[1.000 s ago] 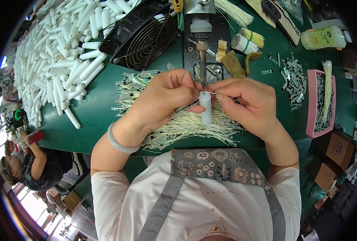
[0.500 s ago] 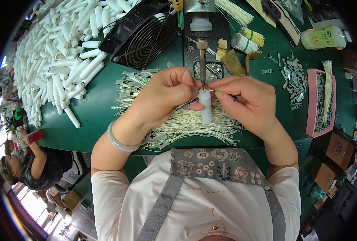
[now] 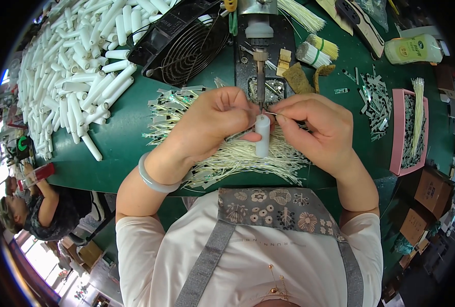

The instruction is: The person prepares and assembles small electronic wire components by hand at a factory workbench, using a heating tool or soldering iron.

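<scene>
A white cylindrical cell [image 3: 262,142] is held under the tip of a soldering iron [image 3: 261,84], its end facing the tip. Around the cell my left hand [image 3: 214,120] is closed, its fingers partly hidden behind it. A narrow circuit strip [image 3: 239,134] also shows at that hand's fingers. My right hand [image 3: 317,125] pinches a thin wire [image 3: 272,113] close to the iron tip. Below the hands lies a wide heap of pale wires with small circuit strips [image 3: 248,166] on the green table.
A large pile of white cylinders [image 3: 74,77] covers the table's left. A black fan [image 3: 186,48] stands beside the iron's stand. At right are loose circuit strips [image 3: 377,105], a pink box [image 3: 397,133] of strips and wires, sponge pieces [image 3: 297,79] and a bottle [image 3: 414,48].
The iron and nearby table things appear slightly shifted right in the picture. Both hands keep their holds, and the wire stays near the tip.
</scene>
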`<state>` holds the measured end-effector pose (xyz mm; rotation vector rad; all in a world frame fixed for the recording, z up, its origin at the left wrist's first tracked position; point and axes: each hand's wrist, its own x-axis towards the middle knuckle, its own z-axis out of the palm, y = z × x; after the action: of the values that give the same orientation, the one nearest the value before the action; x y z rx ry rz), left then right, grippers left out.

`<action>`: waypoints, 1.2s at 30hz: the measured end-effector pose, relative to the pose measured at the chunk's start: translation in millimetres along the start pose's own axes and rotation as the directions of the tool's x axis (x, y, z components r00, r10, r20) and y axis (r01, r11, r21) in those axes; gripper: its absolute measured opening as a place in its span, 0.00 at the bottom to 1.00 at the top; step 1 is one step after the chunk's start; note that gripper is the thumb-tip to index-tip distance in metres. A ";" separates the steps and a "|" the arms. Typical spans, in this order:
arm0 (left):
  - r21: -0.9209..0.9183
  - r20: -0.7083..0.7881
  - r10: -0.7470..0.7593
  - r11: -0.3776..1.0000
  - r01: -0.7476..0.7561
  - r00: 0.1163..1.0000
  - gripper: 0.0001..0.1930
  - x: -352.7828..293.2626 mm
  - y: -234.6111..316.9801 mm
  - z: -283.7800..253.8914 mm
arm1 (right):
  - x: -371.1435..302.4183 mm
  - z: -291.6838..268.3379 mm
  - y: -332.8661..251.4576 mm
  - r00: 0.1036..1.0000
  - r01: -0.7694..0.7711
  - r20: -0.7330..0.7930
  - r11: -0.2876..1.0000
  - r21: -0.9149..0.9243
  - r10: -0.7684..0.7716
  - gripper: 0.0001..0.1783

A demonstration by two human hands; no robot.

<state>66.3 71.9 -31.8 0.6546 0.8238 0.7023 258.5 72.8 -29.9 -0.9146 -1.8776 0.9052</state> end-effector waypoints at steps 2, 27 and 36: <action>-0.008 -0.008 0.016 1.000 -0.016 1.000 0.05 -2.1 -2.5 2.4 | -2.5 -2.3 -0.3 1.000 -0.002 -0.020 1.000 0.004 0.002 0.05; -0.007 -0.070 0.137 0.990 -0.137 0.988 0.06 -74.8 1.3 12.7 | -26.3 23.0 -42.4 0.963 0.090 0.250 0.995 0.045 -0.099 0.13; -0.039 0.006 0.143 0.989 -0.143 0.990 0.05 -70.1 3.7 11.3 | -22.7 13.9 -46.0 0.975 0.041 0.216 0.998 0.048 -0.050 0.11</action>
<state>40.3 17.8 6.2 0.6862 0.7584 0.8429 243.6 28.4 -4.6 -0.7682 -2.0459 1.0487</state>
